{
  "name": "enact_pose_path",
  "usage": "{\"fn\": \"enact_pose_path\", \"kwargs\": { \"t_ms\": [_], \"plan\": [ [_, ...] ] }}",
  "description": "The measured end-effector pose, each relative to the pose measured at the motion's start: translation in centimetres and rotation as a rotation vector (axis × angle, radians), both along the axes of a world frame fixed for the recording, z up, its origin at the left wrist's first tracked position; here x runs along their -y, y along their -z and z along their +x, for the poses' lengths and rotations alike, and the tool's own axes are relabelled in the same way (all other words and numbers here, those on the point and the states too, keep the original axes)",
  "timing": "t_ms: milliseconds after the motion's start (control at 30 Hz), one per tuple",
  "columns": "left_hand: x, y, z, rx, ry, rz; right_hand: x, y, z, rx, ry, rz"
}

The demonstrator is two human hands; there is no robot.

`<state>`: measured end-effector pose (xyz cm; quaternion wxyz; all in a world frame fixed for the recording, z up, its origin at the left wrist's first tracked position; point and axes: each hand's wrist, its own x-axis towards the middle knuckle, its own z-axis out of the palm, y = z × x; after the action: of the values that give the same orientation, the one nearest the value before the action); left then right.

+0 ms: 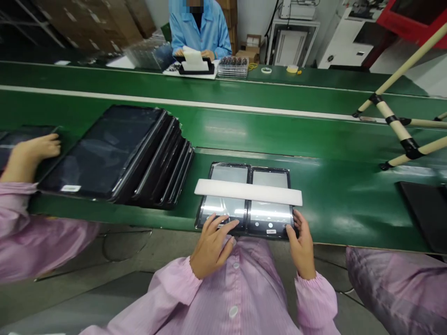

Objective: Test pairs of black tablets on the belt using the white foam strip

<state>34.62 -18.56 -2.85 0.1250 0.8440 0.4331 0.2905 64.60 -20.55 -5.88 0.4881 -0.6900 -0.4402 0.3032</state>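
Two black-framed glass panels (244,204) lie side by side at the near edge of the green conveyor (265,135), with a white foam strip (247,192) laid across both. My left hand (211,244) rests on the near edge of the left panel, fingers stretched over the glass. My right hand (303,246) touches the near right corner of the right panel, fingers curled against its edge.
A fanned stack of black panels (115,156) lies to the left, where a co-worker's hand (30,156) in a pink sleeve rests on another panel. A person in blue (199,28) works across the belt. Cream pipe framing (401,130) stands at right, and a dark panel (424,211) lies at far right.
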Motion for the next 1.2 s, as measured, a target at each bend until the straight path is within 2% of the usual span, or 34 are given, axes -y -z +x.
{"fn": "enact_pose_path", "kwargs": {
  "t_ms": [67, 167, 433, 567, 700, 767, 833, 1000, 1067, 1200],
  "plan": [
    [0.1, 0.1, 0.1, -0.005, 0.013, -0.001, 0.1, 0.0, 0.1, 0.006, -0.005, -0.001],
    [0.4, 0.3, -0.2, 0.074, -0.034, -0.004, 0.2, 0.0, 0.2, 0.008, -0.023, -0.008],
    [0.5, 0.7, -2.9, 0.307, -0.320, -0.019, 0.0, 0.2, 0.2, -0.022, 0.003, 0.015],
    [-0.8, 1.2, -4.8, 0.487, -0.527, -0.114, -0.8, 0.2, 1.2, -0.121, 0.059, 0.028],
    [-3.5, 1.8, -5.8, 0.748, -0.617, -0.151, -2.5, -0.1, 2.9, -0.096, 0.143, 0.104],
    [-5.1, 1.9, -6.0, 0.815, -0.613, -0.166, -3.7, -0.3, 3.5, -0.024, 0.165, 0.159],
    [-6.7, 2.0, -6.1, 0.813, -0.550, -0.202, -4.9, -0.2, 3.9, 0.056, 0.175, 0.204],
    [-10.1, 2.0, -6.9, 0.478, -0.301, -0.228, -7.2, 0.7, 4.8, 0.065, 0.239, 0.258],
    [-11.2, 2.0, -7.4, 0.380, -0.248, -0.239, -7.6, 1.1, 5.1, 0.029, 0.269, 0.264],
    [-12.2, 2.0, -8.6, 0.317, -0.214, -0.271, -7.6, 1.8, 5.5, -0.011, 0.292, 0.258]
  ]
}}
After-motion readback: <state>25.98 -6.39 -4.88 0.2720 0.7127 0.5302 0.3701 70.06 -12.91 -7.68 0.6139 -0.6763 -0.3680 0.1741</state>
